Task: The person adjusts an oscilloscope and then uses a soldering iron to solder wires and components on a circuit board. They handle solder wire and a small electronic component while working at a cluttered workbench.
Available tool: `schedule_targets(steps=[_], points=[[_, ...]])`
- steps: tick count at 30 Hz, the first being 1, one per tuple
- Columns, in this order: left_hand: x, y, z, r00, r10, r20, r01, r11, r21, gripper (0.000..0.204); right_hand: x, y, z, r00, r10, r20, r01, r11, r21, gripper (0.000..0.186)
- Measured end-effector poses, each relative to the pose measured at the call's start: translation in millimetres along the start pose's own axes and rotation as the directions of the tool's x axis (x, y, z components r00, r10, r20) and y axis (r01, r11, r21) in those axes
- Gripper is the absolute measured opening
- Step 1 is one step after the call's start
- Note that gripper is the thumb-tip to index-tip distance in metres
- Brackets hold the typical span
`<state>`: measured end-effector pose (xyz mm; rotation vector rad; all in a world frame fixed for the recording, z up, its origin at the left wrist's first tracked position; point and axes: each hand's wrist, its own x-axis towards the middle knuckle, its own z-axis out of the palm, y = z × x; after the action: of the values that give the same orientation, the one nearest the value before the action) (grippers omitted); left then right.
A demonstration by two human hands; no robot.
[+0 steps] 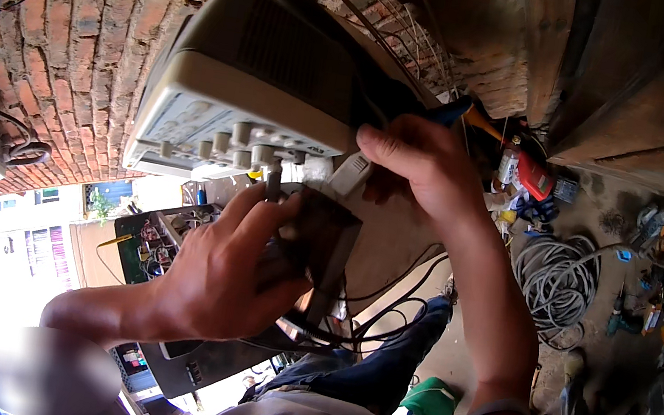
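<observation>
A beige bench instrument with rows of knobs (278, 105), which looks like an oscilloscope, stands tilted in the upper middle of the view. Just below its knobs, my left hand (210, 275) is closed around a dark box (332, 238), the fingertips beside a short grey connector (273, 182). How much of the box lies in the palm is hidden. My right hand (432, 171) pinches a small pale rectangular plug (349, 176) between thumb and fingers, close to the instrument's lower right corner and the box. Black cables (383, 327) hang in loops below the box.
A brick wall (71, 57) rises behind the instrument. On the floor at right lie a coiled grey cable (557, 280), a red container (534, 178), a bottle (509, 161) and scattered tools. A dark workbench (198, 359) with parts stands at lower left. A green item (431, 403) sits near my legs.
</observation>
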<state>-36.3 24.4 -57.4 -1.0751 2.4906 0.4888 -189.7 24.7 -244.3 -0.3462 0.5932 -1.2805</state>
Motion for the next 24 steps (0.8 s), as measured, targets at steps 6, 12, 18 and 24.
schedule_targets(steps=[6, 12, 18, 24], points=[[5, 2, -3, 0.999, -0.034, 0.016, 0.033, 0.999, 0.025, 0.068, 1, 6, -3, 0.994, -0.111, -0.007, 0.111, 0.994, -0.016, 0.033], [5, 5, -5, 0.993, -0.097, 0.064, 0.099, 0.995, -0.02, 0.068, 5, 4, -3, 0.991, -0.127, 0.041, 0.131, 0.984, -0.117, 0.033], [5, 5, -4, 0.998, -0.058, 0.033, 0.058, 0.998, -0.026, 0.069, 8, 9, -3, 0.986, -0.119, 0.115, 0.128, 0.989, -0.076, 0.029], [4, 5, -5, 0.994, -0.093, 0.064, 0.095, 0.995, -0.023, 0.068, 6, 8, -9, 0.965, -0.1, 0.242, 0.074, 0.991, 0.113, 0.026]])
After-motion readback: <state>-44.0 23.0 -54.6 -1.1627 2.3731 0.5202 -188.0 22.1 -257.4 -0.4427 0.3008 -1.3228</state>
